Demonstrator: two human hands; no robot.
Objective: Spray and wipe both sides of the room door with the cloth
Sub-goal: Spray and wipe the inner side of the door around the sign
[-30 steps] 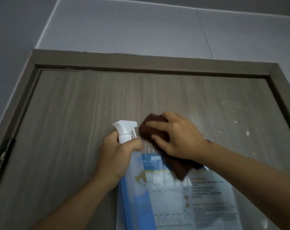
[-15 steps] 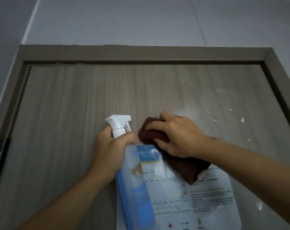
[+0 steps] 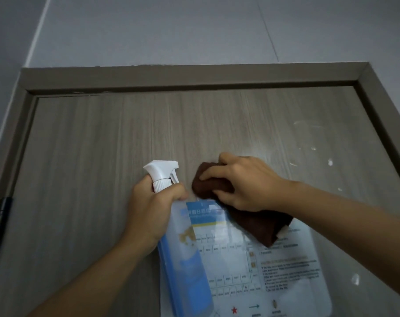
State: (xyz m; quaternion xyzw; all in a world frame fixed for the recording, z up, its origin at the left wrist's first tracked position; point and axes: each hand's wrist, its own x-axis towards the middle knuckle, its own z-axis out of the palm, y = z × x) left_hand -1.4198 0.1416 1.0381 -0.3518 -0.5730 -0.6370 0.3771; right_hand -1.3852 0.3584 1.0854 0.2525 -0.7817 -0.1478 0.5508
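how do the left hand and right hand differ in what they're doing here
The left hand is curled round the neck of the spray bottle, held in front of the door; the right hand presses the brown cloth against the door. The left hand's item is rigid, translucent and white-topped; the right hand's is soft, dark and hangs loose below the palm. Both reach up side by side, just above the posted notice.
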